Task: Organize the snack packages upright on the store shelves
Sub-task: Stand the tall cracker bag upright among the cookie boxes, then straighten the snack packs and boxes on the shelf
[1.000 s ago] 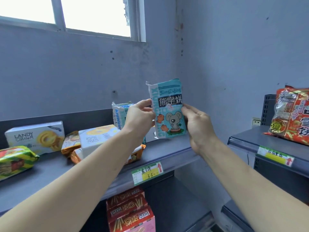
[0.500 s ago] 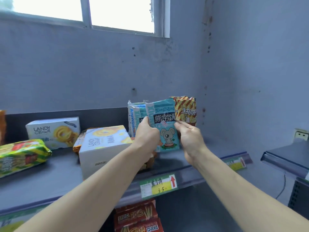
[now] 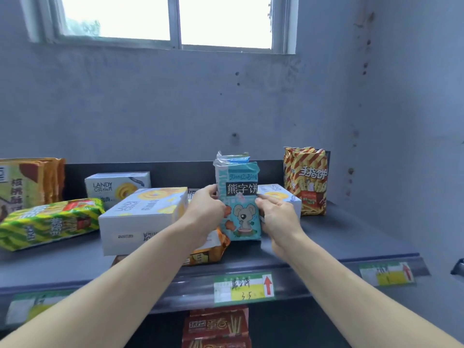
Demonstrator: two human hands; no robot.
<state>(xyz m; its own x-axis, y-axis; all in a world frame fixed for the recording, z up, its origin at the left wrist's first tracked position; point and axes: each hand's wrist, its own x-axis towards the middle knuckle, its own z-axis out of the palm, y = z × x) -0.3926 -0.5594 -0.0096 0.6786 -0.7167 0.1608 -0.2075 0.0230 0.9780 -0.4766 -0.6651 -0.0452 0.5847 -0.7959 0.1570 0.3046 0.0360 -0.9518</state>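
Note:
A teal snack package with a cartoon koala (image 3: 240, 204) stands upright on the grey shelf (image 3: 339, 237), its bottom edge on the shelf surface. My left hand (image 3: 204, 212) grips its left side and my right hand (image 3: 276, 214) grips its right side. Another teal package (image 3: 233, 158) stands right behind it, mostly hidden. An orange packet (image 3: 208, 252) lies flat under my left wrist.
A white Landy cookie box (image 3: 140, 217) lies flat on the left, another Landy box (image 3: 113, 187) behind it, a third Landy box (image 3: 278, 197) behind my right hand. A green-yellow bag (image 3: 47, 222) lies on its side. A red-yellow striped bag (image 3: 306, 179) stands at right. Price tags line the shelf lip (image 3: 242, 287).
Both hands have lowered the teal koala package from mid-air down onto the shelf, in front of the other teal package. The view has swung left toward the shelf.

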